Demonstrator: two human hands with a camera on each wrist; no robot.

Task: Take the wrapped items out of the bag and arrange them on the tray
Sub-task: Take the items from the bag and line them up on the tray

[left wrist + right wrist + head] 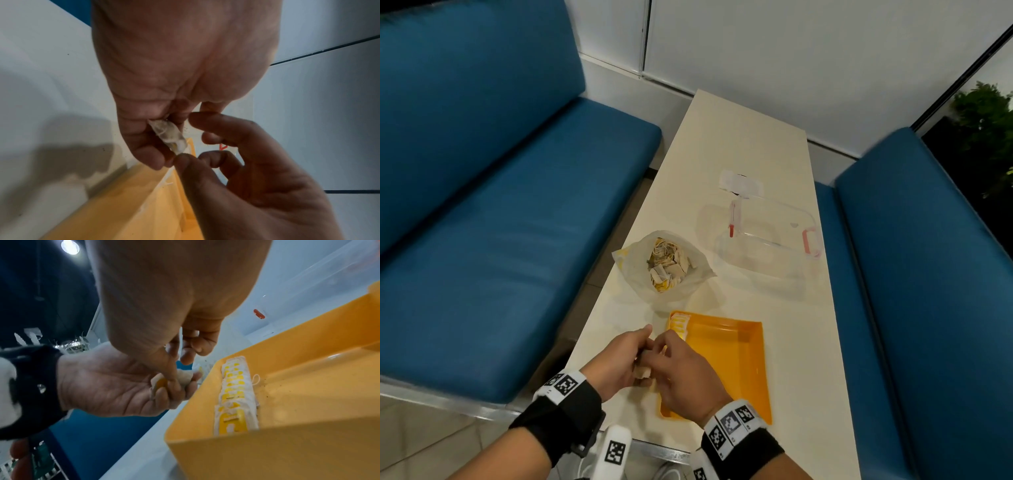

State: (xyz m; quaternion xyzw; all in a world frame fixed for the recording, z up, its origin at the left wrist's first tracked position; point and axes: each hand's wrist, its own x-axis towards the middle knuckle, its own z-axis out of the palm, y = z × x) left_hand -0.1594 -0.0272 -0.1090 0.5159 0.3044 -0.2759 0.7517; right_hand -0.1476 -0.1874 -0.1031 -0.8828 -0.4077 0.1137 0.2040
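1. While both hands meet just beside the left edge of the tray [726,359], the left hand [613,359] curls its fingers round a small bunch of packets [168,134], so they stay together.
2. The right hand [685,373] pinches the end of one packet with thumb and finger. I think it is pulling that one free to put it down.
3. A row of packets [236,395] already stands on edge along the tray's left wall. The wall likely keeps them from falling over.
4. Most of the tray floor is bare, so lots of work is left.
5. The bag [664,263] sits open on the table [739,137], just past the tray. It is full of packets, with its mouth up so a hand can reach in.
6. A clear box [767,236] lies near the bag, apart from it.
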